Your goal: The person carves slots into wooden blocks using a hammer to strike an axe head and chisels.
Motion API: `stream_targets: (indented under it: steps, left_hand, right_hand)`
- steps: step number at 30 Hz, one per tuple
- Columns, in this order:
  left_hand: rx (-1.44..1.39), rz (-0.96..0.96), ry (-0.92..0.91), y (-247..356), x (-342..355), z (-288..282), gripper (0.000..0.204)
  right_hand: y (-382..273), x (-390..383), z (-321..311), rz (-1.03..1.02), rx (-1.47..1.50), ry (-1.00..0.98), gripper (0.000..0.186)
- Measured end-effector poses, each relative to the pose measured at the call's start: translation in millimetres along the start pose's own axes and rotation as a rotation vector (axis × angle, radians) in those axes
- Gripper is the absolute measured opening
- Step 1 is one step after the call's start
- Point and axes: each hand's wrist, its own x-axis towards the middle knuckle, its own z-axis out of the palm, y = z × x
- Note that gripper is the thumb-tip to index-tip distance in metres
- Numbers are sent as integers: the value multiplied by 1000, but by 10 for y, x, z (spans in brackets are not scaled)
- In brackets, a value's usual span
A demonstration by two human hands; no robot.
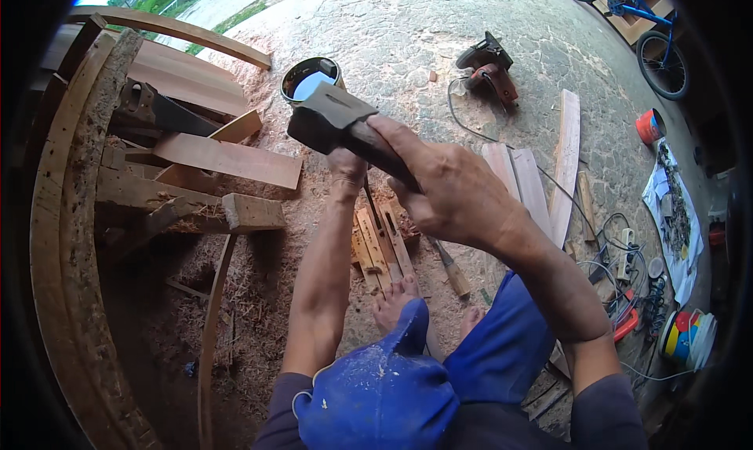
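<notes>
My right hand (463,191) is wrapped round the wooden handle of a hatchet (333,113), raised in front of me with its dark metal head up and to the left. Just below that head, my left hand (347,168) is closed in a fist round a chisel (372,203); its handle is mostly hidden, and its thin dark blade points down. Under the blade lie narrow wooden pieces (376,246) with slots cut in them, and my bare foot (394,301) rests on them. A second chisel (451,270) with a wooden handle lies to their right.
Left stands a timber frame (74,215) with boards and a handsaw (161,109). A round can (312,78) is ahead. Farther right are a corded power tool (490,70), planks (566,168), a power strip (625,254), cables and a blue bicycle (631,7). Shavings cover the ground.
</notes>
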Motion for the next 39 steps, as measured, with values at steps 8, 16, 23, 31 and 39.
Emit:
stream_targets:
  steps: [8,16,23,31,39]
  left_hand:
    - [110,119,99,582,-877,332,30]
    - [187,-226,247,-47,379,134,21]
    - [476,522,-7,418,-396,291,11]
    - [501,-590,168,-261,650,189,27]
    - [335,-504,6,-216,515,157,32]
  right_hand:
    - [501,20,241,185,-43,-407,68]
    - [327,367,136,118,-48,-116,59]
    - [568,23,155,-7,-157,-308,46]
    - [684,-338,723,300,692,39,71]
    - [828,-869,473,743,963,221,67]
